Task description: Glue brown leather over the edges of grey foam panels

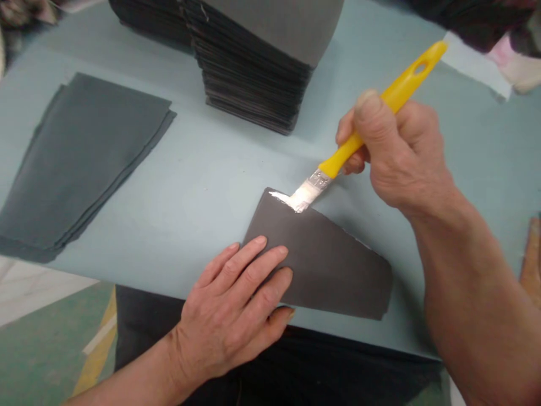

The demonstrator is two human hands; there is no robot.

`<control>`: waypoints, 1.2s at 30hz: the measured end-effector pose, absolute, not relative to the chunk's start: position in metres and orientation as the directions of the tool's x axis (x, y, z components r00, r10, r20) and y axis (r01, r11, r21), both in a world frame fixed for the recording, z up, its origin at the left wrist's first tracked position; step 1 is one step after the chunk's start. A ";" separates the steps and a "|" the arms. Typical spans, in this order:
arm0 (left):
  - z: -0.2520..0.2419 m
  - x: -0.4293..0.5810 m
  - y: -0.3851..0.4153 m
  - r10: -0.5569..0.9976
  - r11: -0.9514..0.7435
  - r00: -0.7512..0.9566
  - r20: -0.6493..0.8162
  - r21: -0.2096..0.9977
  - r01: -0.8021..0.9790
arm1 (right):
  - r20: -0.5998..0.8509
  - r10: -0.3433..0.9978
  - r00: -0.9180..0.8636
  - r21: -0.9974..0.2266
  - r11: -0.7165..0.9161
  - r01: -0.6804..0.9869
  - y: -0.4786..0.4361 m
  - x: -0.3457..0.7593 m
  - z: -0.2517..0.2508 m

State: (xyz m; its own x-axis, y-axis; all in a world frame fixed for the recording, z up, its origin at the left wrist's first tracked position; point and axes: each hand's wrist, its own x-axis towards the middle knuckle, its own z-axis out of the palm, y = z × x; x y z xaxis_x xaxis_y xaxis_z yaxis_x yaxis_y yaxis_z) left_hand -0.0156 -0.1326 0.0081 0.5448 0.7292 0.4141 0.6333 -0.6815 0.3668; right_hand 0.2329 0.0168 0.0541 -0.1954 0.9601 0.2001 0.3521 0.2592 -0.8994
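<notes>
A dark grey tapered fabric piece (338, 262) lies near the table's front edge, perhaps with more layers beneath it. My left hand (243, 299) rests flat on its left side, fingers stretched out. In my right hand (393, 144) is a paintbrush (346, 149) with a yellow handle, gripped between thumb and fingers. Its white-coated bristles touch the piece's upper edge. A streak of white paste (279, 195) runs from the bristles toward the upper left corner.
A tall stack of dark pieces (257, 84) stands at the back, with another dark stack (152, 22) beside it. Several grey-green pieces (84, 158) lie at the left. White paper (477, 65) is at the far right; a brown object (531, 259) shows at the right edge.
</notes>
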 end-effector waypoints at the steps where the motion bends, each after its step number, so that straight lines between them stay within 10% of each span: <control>1: 0.008 -0.015 -0.132 0.726 -0.684 0.547 0.417 0.360 0.635 | 0.197 0.961 -0.193 -0.899 0.256 0.356 0.016 0.234 0.054; 36: 0.010 -0.022 -0.126 0.652 -0.752 0.641 0.406 0.232 0.617 | 0.180 0.970 -0.162 -0.908 0.227 0.351 -0.025 0.281 0.060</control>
State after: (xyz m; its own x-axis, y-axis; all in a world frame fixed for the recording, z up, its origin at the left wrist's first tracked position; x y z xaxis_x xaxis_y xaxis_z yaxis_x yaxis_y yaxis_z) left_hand -0.0221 -0.1259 0.0101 0.6408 0.6515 0.4061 0.6172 -0.7518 0.2322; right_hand 0.2813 -0.0246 0.0603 -0.1620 0.9702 0.1802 0.3508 0.2273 -0.9084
